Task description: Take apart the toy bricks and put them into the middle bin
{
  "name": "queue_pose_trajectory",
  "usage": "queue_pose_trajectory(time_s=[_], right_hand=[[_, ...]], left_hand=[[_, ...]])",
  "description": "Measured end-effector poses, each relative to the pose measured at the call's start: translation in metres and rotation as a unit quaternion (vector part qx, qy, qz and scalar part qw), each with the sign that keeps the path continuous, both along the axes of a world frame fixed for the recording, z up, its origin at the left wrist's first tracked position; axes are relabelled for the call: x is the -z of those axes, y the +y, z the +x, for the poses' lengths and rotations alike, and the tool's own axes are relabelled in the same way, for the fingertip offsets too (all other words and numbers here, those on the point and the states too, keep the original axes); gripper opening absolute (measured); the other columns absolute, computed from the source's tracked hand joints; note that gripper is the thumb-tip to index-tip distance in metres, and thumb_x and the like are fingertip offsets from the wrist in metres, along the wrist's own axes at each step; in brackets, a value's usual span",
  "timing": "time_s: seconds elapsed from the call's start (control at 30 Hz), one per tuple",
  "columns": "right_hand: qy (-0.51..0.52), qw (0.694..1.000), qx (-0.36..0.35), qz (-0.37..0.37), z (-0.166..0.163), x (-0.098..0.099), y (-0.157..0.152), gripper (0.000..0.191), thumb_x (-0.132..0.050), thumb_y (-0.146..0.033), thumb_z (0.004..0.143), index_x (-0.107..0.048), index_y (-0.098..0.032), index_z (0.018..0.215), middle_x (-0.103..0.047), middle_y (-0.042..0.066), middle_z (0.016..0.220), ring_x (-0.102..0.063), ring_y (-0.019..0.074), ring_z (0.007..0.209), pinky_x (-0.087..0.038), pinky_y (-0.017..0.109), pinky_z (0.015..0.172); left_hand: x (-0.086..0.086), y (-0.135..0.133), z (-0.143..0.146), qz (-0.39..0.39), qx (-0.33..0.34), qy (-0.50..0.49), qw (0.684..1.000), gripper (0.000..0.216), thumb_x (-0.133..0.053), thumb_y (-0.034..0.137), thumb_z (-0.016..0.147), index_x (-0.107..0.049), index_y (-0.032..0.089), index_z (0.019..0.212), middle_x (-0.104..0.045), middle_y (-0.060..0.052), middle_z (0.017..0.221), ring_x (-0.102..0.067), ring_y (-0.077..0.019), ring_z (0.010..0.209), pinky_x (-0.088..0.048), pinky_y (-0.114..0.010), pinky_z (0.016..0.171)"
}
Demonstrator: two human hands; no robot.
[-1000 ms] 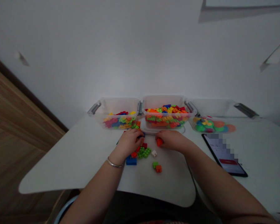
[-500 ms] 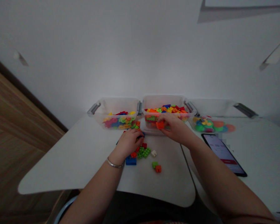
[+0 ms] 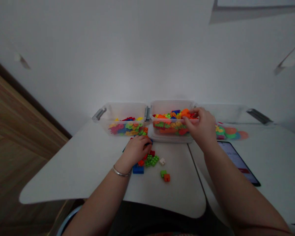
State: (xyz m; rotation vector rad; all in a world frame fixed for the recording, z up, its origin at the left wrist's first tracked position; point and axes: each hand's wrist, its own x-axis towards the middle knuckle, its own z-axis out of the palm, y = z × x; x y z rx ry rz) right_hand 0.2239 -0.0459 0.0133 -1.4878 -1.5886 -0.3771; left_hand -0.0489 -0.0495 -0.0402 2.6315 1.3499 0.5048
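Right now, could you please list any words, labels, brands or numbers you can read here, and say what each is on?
None can be read.
Phone: the lit screen shows a red bar and faint lines, too small and blurred to read.
Bins: no label shows.
Bricks: no print shows.

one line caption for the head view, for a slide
Right hand reaches into the middle bin; left hand rests on loose blocks.

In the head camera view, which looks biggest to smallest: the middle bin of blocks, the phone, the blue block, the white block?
1. Middle bin
2. Phone, partly hidden by the right arm, and nearer the camera
3. Blue block
4. White block
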Motion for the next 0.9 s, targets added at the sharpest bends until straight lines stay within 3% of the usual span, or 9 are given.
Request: queue_pose_trajectory(time_s=[0.17,0.37,0.5,0.67,0.8,0.9], right_hand=[[-0.064,0.995,-0.006,-0.070,0.003,0.004,0.006,0.027,-0.050,-0.033,0.090,-0.069,-0.017,0.101,-0.073,0.013,0.105,-0.063,0.0307,0.099,-0.045,0.046,0.091],[-0.120,0.988,-0.032,-0.087,-0.002,0.006,0.004,0.040,-0.042,-0.036,0.096,-0.069,-0.016,0.118,-0.071,0.013,0.124,-0.061,0.0319,0.114,-0.040,0.051,0.103],[-0.153,0.984,-0.026,-0.089,-0.005,0.008,0.002,0.043,-0.045,-0.039,0.096,-0.067,-0.014,0.123,-0.071,0.015,0.123,-0.058,0.0339,0.117,-0.038,0.055,0.106],[-0.140,0.986,-0.041,-0.082,-0.007,0.006,-0.001,0.052,-0.055,-0.039,0.090,-0.058,-0.013,0.135,-0.059,0.020,0.139,-0.050,0.0378,0.129,-0.037,0.057,0.107],[-0.100,0.986,-0.128,-0.045,-0.014,-0.006,-0.011,0.044,-0.053,-0.032,0.092,-0.060,-0.015,0.132,-0.061,0.018,0.136,-0.053,0.0331,0.127,-0.040,0.051,0.108],[-0.109,0.963,-0.238,-0.062,-0.021,-0.016,-0.022,0.031,-0.054,-0.028,0.094,-0.067,-0.018,0.120,-0.070,0.013,0.123,-0.060,0.0277,0.117,-0.044,0.044,0.105]], left_hand=[[0.002,0.001,-0.001,-0.006,-0.010,0.003,1.000,0.018,-0.058,0.025,0.095,-0.074,0.019,0.101,-0.072,-0.009,0.107,-0.064,-0.0240,0.098,-0.049,-0.039,0.091],[-0.001,0.000,0.000,-0.005,0.001,0.001,1.000,0.019,-0.057,0.024,0.095,-0.073,0.018,0.102,-0.072,-0.009,0.108,-0.064,-0.0243,0.099,-0.049,-0.040,0.092],[-0.002,-0.001,0.000,0.001,0.001,-0.005,1.000,0.018,-0.057,0.023,0.094,-0.072,0.019,0.101,-0.073,-0.008,0.106,-0.064,-0.0239,0.098,-0.050,-0.039,0.091],[-0.001,0.000,0.000,-0.001,-0.001,-0.006,1.000,0.016,-0.058,0.022,0.093,-0.073,0.020,0.099,-0.073,-0.008,0.104,-0.064,-0.0227,0.096,-0.050,-0.037,0.089],[-0.001,0.000,0.000,-0.003,0.000,-0.005,1.000,0.017,-0.058,0.023,0.094,-0.074,0.020,0.099,-0.073,-0.008,0.104,-0.064,-0.0226,0.096,-0.049,-0.036,0.089],[-0.001,0.000,0.001,-0.003,-0.001,-0.001,1.000,0.017,-0.058,0.023,0.094,-0.073,0.019,0.099,-0.073,-0.008,0.104,-0.064,-0.0227,0.096,-0.049,-0.037,0.088]])
